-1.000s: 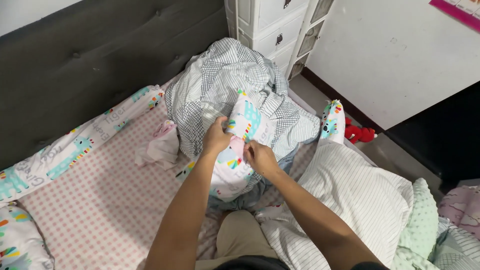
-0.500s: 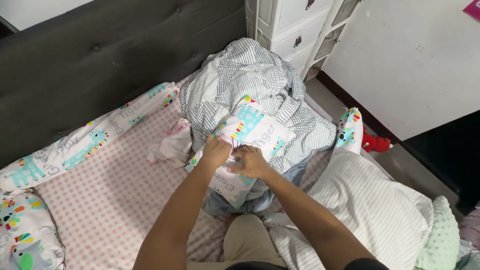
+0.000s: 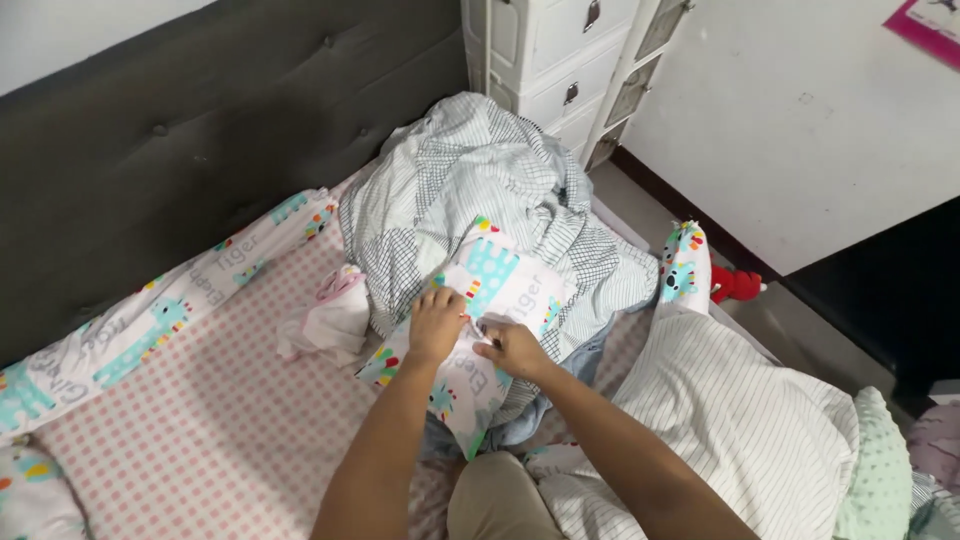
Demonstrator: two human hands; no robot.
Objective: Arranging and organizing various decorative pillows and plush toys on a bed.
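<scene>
A small white cloth printed with teal and rainbow animals point(image 3: 500, 285) lies on a heap of grey-and-white checked and striped bedding point(image 3: 480, 190). My left hand point(image 3: 436, 322) presses down on the printed cloth's near part, fingers curled into the fabric. My right hand point(image 3: 510, 348) pinches the same cloth just to the right, thumb and fingers closed on a fold. Both forearms reach in from the bottom of the view.
The mattress has a pink checked sheet point(image 3: 190, 420). An animal-print bolster point(image 3: 150, 310) runs along the dark padded headboard point(image 3: 200, 130). A pink-white garment point(image 3: 330, 315) lies left of the heap. A white striped duvet point(image 3: 730, 420), white drawers point(image 3: 560, 60) and a red toy point(image 3: 738, 285) are at right.
The printed cloth was held up off the heap; it now lies flatter on it. Both hands came down and closer together on its near part.
</scene>
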